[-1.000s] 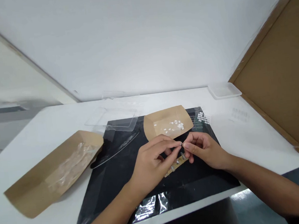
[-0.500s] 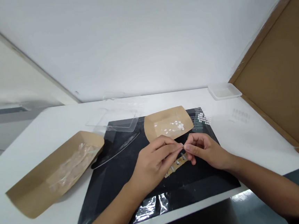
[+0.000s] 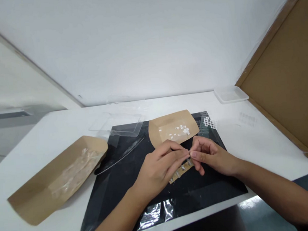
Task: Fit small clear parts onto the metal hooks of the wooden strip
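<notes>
My left hand (image 3: 163, 165) and my right hand (image 3: 211, 155) meet fingertip to fingertip over the black mat (image 3: 204, 193). Both are closed in a pinch, and whatever lies between the fingertips is too small to make out. Just below them a narrow tan strip (image 3: 179, 173) with several small clear pieces on it rests on the mat, partly hidden by my fingers. Right behind my hands stands a brown paper tray (image 3: 168, 123) with small white dots (image 3: 183, 129) scattered inside.
To the left, a larger brown paper tray (image 3: 34, 194) holds clear plastic bags (image 3: 76, 170). Clear plastic sheets (image 3: 125, 127) lie at the back. A sheet of white dots (image 3: 210, 122) lies by the mat's right corner. A clear plastic box (image 3: 231, 95) and a cardboard box (image 3: 288, 78) stand right.
My fingertips stay together, and the right fingers have shifted slightly. The small pale piece visible between the fingertips earlier is now hard to see. The trays have not moved.
</notes>
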Demonstrator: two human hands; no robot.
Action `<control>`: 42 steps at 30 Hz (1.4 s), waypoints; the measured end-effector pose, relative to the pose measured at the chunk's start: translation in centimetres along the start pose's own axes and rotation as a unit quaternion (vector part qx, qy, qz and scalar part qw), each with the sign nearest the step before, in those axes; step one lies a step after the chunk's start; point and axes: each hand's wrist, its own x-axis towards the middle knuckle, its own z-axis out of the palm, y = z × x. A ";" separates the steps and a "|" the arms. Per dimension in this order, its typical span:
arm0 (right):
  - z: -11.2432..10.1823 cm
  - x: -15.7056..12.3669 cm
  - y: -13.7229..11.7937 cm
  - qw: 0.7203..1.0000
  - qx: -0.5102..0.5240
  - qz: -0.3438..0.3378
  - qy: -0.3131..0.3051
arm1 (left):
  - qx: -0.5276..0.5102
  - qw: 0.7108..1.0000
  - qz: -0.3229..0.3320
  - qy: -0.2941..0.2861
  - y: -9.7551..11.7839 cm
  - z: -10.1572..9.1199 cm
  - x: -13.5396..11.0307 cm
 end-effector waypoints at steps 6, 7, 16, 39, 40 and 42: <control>0.0 0.0 -0.4 1.000 -0.013 0.016 -0.012 | -0.001 1.000 0.003 -0.001 0.0 0.1 -0.1; 0.1 0.0 -0.5 1.000 -0.015 0.018 -0.014 | -0.002 1.000 0.005 -0.003 0.1 0.1 0.0; 0.0 -0.1 -0.7 0.999 -0.051 0.011 -0.008 | -0.005 1.000 0.010 -0.012 0.2 -0.1 0.1; -0.5 0.3 -0.1 1.000 0.000 0.011 -0.011 | -0.005 0.999 0.027 -0.021 -0.2 -0.2 -0.1; -0.6 0.2 -0.1 1.000 0.000 0.012 -0.011 | -0.005 0.999 0.027 -0.024 -0.2 -0.2 -0.1; -0.6 0.2 -0.1 1.000 -0.006 0.014 -0.012 | -0.004 0.999 0.027 -0.030 -0.3 -0.2 -0.2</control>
